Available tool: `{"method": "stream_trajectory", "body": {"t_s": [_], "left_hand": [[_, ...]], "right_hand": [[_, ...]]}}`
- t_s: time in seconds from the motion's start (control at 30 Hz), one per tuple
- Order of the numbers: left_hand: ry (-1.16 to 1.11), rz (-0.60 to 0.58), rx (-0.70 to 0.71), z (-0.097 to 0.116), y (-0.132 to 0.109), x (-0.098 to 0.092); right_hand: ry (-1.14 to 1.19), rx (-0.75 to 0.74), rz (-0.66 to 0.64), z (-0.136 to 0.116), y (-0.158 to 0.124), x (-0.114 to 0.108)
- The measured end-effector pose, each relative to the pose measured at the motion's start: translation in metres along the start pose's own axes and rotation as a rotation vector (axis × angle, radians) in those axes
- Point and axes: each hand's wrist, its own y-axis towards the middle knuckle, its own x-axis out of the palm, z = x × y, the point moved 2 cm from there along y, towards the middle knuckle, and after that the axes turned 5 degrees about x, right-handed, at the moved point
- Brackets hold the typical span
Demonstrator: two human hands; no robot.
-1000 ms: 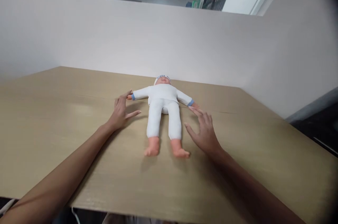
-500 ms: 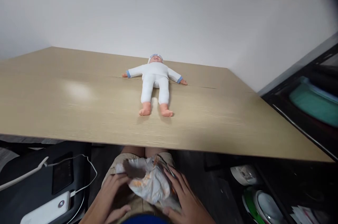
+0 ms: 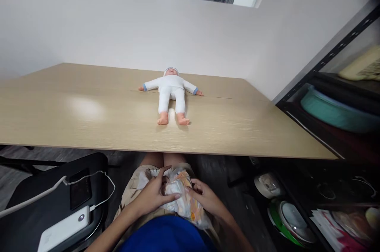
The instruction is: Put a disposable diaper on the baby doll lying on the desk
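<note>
A crumpled white diaper with orange print [image 3: 181, 192] lies across my lap between both hands. My left hand [image 3: 156, 194] reaches over it from the left, fingers curled at its far edge and thumb along its near side. From the right, my right hand [image 3: 206, 198] has its thumb and bent fingers on the diaper's edge. The fingertips of both hands are partly hidden in the folds. Farther off, a baby doll [image 3: 171, 86] in a white suit with blue cuffs lies on its back on the table, arms spread, bare feet toward me.
The wooden table [image 3: 118, 133] has its front edge just beyond my lap. A white power bank [image 3: 63, 228] with a cable and a dark phone [image 3: 80, 189] rest on a black chair [image 3: 32, 196] at left. Shelves [image 3: 297, 113] with a teal container [image 3: 335, 109] stand at right.
Both hands have moved inward onto the diaper, which is now more bunched up and turned. The view has tilted up and shifted; the doll stays in place.
</note>
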Motion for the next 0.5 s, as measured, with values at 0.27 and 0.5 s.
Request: {"method": "stream_trajectory", "body": {"t_s": [0.27,0.5], "left_hand": [[0.049,-0.163,0.132,0.027,-0.082,-0.018],[0.084,-0.110,0.230,0.008,-0.110,-0.015]], "right_hand": [[-0.286,-0.198,-0.194,-0.070,-0.117,0.005],[-0.177,-0.211,0.032,-0.074,-0.063,0.002]]}}
